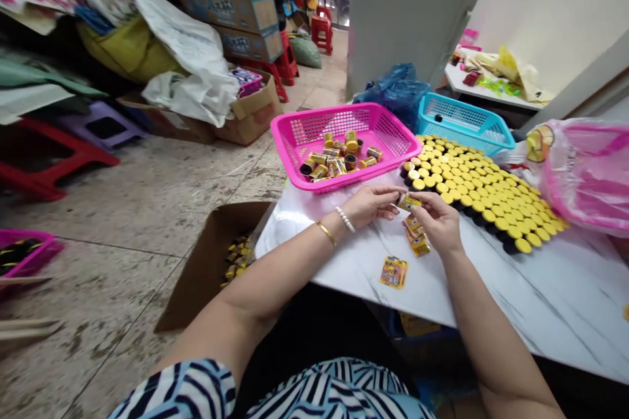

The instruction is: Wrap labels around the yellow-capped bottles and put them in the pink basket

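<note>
Between my two hands, above the white table, is a small cylinder wrapped in a yellow printed label (407, 201). My left hand (372, 205) has its fingers closed at the cylinder's dark end. On the other side, my right hand (439, 217) pinches the labelled part. Just below the right hand lies a pile of yellow printed labels (417, 241), partly covered by that hand. Nearer the table's front edge sits a flat square stack of labels (393, 272). To the right stand many black cylinders with yellow tops (481, 193), in close rows.
A pink basket (295, 178) behind my left hand holds several labelled cylinders. Beyond the rows is a blue basket (496, 133), with a pink plastic bag (584, 177) at right. Below the table's left edge, a cardboard box (196, 281) contains more cylinders.
</note>
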`<state>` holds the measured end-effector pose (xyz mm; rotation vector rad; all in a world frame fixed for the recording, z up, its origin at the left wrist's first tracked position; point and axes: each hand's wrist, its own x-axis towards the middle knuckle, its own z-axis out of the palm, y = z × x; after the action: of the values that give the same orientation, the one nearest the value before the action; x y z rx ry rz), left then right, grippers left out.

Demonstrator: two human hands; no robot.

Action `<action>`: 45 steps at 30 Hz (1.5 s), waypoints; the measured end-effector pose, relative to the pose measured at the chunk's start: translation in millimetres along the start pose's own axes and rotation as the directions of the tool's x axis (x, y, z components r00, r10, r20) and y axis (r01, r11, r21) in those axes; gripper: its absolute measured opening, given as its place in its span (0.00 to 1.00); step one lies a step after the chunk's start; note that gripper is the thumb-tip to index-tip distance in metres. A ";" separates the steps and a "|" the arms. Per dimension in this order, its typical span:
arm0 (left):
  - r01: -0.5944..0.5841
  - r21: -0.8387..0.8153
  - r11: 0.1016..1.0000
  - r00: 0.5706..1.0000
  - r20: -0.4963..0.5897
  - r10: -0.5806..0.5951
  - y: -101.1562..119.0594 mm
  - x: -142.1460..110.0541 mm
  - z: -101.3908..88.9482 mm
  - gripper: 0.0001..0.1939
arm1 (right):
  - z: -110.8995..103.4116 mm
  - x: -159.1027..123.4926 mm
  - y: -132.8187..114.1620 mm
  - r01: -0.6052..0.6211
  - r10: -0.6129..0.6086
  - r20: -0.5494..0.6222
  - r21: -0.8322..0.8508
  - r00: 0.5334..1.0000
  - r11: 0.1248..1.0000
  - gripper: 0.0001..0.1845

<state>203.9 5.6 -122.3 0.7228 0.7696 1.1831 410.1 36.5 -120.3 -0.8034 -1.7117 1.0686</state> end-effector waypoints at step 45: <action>-0.324 0.946 0.006 0.874 0.297 0.385 -79.9 -102.3 24.9 0.04 | -42.9 11.9 -3.7 0.096 -0.138 0.000 -0.715 0.990 0.692 0.11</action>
<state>246.2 -113.8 -160.1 2.2125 1.5300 0.9575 445.8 58.1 -104.6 -1.1635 -2.1202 0.2381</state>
